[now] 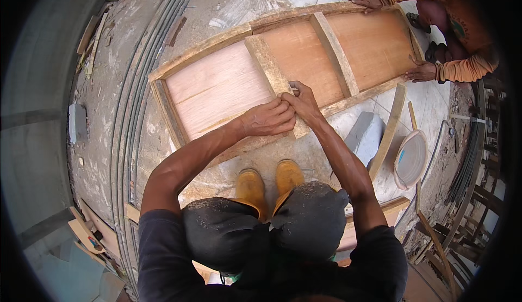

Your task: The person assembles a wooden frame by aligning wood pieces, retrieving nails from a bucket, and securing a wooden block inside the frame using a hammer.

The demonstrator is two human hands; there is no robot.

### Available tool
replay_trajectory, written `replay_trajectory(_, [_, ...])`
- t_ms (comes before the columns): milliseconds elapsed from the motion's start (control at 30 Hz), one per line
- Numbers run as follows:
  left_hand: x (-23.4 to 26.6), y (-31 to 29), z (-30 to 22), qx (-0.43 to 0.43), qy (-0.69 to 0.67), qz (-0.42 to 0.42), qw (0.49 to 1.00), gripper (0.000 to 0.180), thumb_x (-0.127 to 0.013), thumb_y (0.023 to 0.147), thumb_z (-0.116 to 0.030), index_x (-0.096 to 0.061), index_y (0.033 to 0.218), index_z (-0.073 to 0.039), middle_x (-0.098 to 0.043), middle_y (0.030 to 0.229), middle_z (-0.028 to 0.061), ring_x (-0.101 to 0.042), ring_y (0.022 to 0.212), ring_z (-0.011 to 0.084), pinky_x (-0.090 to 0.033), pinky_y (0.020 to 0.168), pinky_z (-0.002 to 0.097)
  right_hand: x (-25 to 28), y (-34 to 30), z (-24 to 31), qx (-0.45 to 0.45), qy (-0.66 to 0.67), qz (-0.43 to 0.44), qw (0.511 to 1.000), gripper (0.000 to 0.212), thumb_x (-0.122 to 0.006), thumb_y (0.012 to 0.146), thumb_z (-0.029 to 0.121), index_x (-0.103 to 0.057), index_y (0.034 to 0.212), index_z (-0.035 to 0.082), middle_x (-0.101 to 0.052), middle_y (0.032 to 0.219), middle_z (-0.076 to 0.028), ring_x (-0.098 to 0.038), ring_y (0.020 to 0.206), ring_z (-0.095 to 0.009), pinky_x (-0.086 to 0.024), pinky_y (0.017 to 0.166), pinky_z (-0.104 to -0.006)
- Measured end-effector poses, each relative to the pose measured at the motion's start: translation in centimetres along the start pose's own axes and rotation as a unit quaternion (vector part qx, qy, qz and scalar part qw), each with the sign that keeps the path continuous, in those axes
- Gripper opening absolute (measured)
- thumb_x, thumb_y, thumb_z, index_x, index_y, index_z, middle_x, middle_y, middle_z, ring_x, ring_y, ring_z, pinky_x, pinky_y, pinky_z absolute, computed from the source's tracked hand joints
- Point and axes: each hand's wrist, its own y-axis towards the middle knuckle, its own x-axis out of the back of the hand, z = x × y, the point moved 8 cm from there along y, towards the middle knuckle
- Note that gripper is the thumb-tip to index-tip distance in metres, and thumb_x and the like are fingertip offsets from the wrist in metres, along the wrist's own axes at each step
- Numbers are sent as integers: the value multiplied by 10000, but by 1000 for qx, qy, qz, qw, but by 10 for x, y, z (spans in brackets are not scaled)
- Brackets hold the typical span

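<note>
A long wooden frame with a plywood panel [217, 87] lies on the ground in front of me. A wooden crossbar [265, 63] spans it, its near end reaching over the near rail. My left hand [269, 118] is closed at that near end, knuckles up. Beside it my right hand [304, 105] has bent fingers at the crossbar's right edge. The fingertips of both hands meet over the wood; whatever they pinch is hidden. A second crossbar [334, 53] stands farther right. At the frame's right end, another person's two hands [422, 71] rest on the rails.
Right of my boots [249, 188] are a grey block [365, 134], a loose wooden strip [389, 131] and a round pale basin [411, 159]. Long thin pipes [126, 111] run along the left. Scrap timber [478, 204] is piled at the far right.
</note>
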Motion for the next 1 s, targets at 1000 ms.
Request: replay_trajectory(1000, [-103,-61,-34,362,-480,52,797,461,-671,937,-263,-600,1324,-22,-625,1273,203,-618,1143,354,-499,979,418,-12,42,-20,86,-142,-42,985,632,-569,1022,480,-489,1491,65,-626,1366,-185,-591,1251,-283,-469,1033,-375])
